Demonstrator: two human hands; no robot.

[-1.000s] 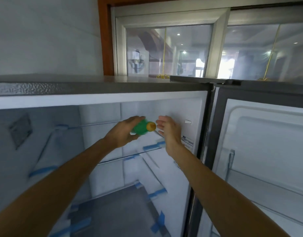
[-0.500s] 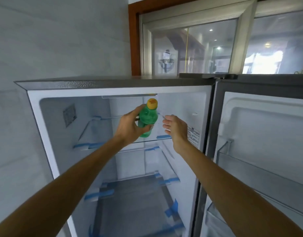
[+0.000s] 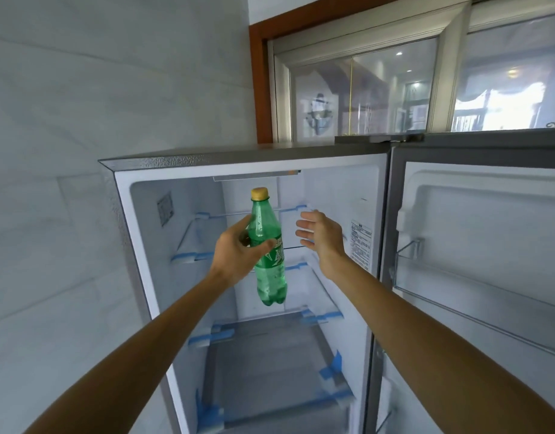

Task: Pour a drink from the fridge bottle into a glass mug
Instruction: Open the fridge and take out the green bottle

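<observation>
We see a green plastic bottle (image 3: pixel 269 270) with a yellow cap (image 3: pixel 259 193), held upright in the air in front of the open fridge (image 3: pixel 207 172), level with its upper shelves and touching none of them. The left hand (image 3: pixel 235 255) grips it round the middle, thumb (image 3: pixel 265 245) curled across the front at the label and the fingers wrapped behind. The right hand (image 3: pixel 323 234) waits just beside the bottle, palm turned toward it, fingers straight and close together, touching nothing. The fridge door (image 3: pixel 476 230) stands open on the right. No glass mug is in view. We judge the bottle nearly full, since droplets and liquid show through most of its length, so it should feel fairly heavy for one hand. The thin plastic wall will likely give under a hard squeeze, and cold may leave the surface damp and slippery. We think the best hold is at the waist where the label sits, as now, with the free hand taking the ridged cap to twist it off. The drink looks fizzy, so we would open it slowly and keep it upright.
</observation>
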